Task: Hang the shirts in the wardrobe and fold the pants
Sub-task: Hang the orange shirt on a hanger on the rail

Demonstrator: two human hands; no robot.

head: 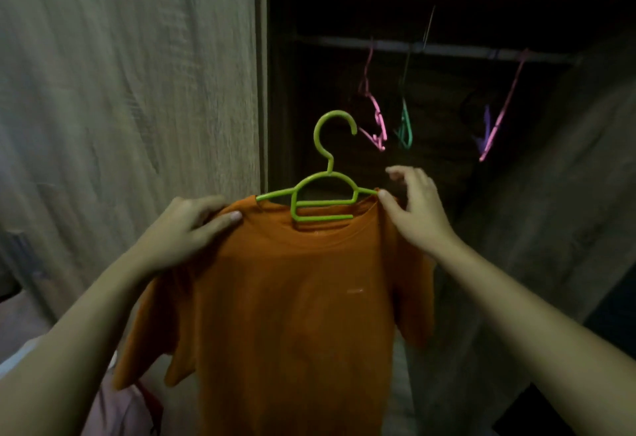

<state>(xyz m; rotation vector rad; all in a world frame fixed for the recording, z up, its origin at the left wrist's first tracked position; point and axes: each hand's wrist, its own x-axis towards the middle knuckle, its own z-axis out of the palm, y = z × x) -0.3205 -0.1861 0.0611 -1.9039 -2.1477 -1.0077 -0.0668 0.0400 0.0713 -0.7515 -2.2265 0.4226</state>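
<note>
Orange T-shirt (292,298) is on the green hanger (330,164), held up in front of the open wardrobe (263,91) and below its rail (447,48); not yet hung.

Left hand (186,229): fingers curled over the shirt's shoulder, gripping cloth. Whether it also holds the hanger arm beneath, we cannot tell. Right hand (416,208): thumb and forefinger pinch the other shoulder at the hanger's arm tip, remaining fingers loose.

Risks, as we judge them:
- Neither hand holds the hook. With the grip on cloth, the hanger may tilt on lifting and miss the rail.
- The collar is wide and the hanger small, so a shoulder may slide off if either grip eases.
- The hook could snag the pink hangers (373,115), which hang just up and right of it.

Room: bare rail shows left of the pink hangers. The gap between the teal hanger (405,126) and the far pink hanger (499,115) looks wider. The wardrobe's left edge sits near the shirt's left shoulder.
</note>
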